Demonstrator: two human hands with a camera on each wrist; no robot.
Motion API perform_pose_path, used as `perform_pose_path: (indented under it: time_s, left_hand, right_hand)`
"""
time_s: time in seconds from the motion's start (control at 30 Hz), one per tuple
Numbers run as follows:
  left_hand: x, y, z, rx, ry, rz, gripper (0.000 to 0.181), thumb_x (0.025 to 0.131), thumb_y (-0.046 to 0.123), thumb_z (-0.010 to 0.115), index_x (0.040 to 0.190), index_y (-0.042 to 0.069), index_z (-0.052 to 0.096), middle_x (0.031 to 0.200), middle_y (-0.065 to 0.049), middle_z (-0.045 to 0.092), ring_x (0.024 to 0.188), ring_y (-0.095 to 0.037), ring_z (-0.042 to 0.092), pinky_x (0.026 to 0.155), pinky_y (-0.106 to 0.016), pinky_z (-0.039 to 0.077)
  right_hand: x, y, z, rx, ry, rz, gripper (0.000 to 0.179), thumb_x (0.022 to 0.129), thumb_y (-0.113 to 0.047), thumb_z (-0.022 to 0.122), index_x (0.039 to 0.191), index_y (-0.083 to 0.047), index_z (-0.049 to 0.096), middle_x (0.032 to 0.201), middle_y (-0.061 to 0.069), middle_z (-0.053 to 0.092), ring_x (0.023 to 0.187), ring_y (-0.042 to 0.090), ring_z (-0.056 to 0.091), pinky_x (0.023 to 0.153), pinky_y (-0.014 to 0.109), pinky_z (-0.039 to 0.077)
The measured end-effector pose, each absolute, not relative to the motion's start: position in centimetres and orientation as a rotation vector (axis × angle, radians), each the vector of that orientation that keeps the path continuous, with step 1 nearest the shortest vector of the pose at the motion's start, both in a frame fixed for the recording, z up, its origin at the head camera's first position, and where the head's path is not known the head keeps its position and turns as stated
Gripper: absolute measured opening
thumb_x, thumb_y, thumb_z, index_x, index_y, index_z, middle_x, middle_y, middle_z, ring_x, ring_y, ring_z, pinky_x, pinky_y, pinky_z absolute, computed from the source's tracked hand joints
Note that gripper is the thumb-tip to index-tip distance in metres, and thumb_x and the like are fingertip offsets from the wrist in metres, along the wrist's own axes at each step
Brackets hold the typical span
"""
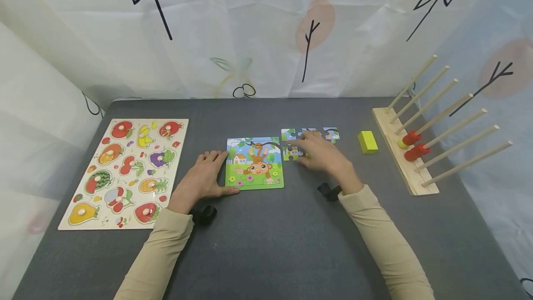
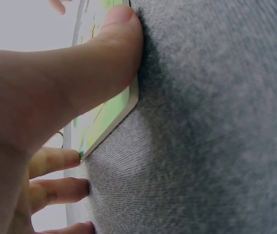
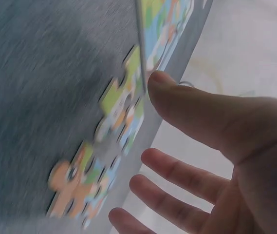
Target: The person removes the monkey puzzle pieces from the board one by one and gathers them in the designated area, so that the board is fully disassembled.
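Note:
A square monkey jigsaw puzzle (image 1: 255, 163) lies in its tray on the grey table, between my hands. My left hand (image 1: 201, 175) touches its lower left corner. In the left wrist view the thumb (image 2: 121, 46) rests on one edge, the other fingers spread beside the corner. My right hand (image 1: 318, 152) is over loose jigsaw pieces (image 1: 290, 153) to the right of the puzzle, partly covering them. The right wrist view shows its thumb and fingers apart, with loose pieces (image 3: 77, 185) on the table beyond; no piece shows between them.
A fruit peg puzzle board (image 1: 139, 177) lies at the left. Right of the loose pieces stands a yellow block (image 1: 368, 142). Further right is a wooden base (image 1: 401, 152) with several upright pegs and a few red and yellow beads (image 1: 417, 152). Printed cloth hangs behind the table.

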State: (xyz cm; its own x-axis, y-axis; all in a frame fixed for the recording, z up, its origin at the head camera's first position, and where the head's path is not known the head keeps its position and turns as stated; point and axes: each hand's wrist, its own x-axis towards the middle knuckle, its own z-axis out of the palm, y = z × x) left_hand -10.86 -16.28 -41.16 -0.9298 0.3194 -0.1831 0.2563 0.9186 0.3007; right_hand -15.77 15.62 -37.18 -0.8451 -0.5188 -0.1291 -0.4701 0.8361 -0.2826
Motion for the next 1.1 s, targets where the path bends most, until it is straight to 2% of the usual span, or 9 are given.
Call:
perform_pose_path:
  time_s: [0.17,0.37,0.67,0.9,1.1]
  left_hand:
    - [-10.8,-16.2,-41.1,0.43,2.847,0.402,0.108,0.077,0.059,0.083,0.156,0.001,0.037,0.154,-0.024,0.043,0.141,-0.052,0.04,0.107,-0.066,0.046]
    - [-10.9,-16.2,-41.0,0.436,2.846,0.407,0.108,0.077,0.058,0.083,0.156,0.002,0.037,0.154,-0.024,0.043,0.141,-0.053,0.04,0.107,-0.066,0.046]
    - [-10.9,-16.3,-41.1,0.441,2.84,0.411,0.108,0.077,0.059,0.083,0.157,0.002,0.036,0.155,-0.023,0.043,0.142,-0.054,0.039,0.106,-0.067,0.045]
    - [-11.0,-16.3,-41.2,0.442,2.837,0.412,0.108,0.078,0.059,0.083,0.157,0.002,0.036,0.155,-0.023,0.043,0.142,-0.054,0.039,0.107,-0.067,0.045]
    - [-11.0,-16.4,-41.3,0.442,2.837,0.408,0.109,0.077,0.06,0.083,0.157,0.002,0.036,0.155,-0.023,0.042,0.142,-0.054,0.039,0.106,-0.067,0.046]
  right_hand:
    - [-15.5,14.1,-37.2,-0.805,2.79,-0.383,0.051,0.094,-0.021,0.075,0.143,-0.016,0.061,0.125,0.015,0.062,0.109,0.033,0.057,0.086,0.047,0.053]
    - [-15.4,12.3,-37.6,-0.865,2.749,-0.391,0.051,0.095,-0.024,0.073,0.145,-0.017,0.06,0.124,0.013,0.062,0.105,0.029,0.054,0.085,0.043,0.052]
    - [-15.3,10.5,-38.6,-0.89,2.689,-0.359,0.048,0.097,-0.028,0.071,0.143,-0.018,0.061,0.131,0.014,0.06,0.108,0.029,0.054,0.085,0.041,0.053]
    - [-15.5,9.7,-39.2,-0.873,2.66,-0.292,0.053,0.098,-0.037,0.07,0.147,-0.024,0.057,0.133,0.014,0.056,0.103,0.027,0.05,0.075,0.035,0.048]
    - [-15.5,9.6,-39.1,-0.861,2.654,-0.287,0.051,0.098,-0.036,0.07,0.146,-0.026,0.058,0.133,0.013,0.055,0.107,0.027,0.049,0.077,0.035,0.048]
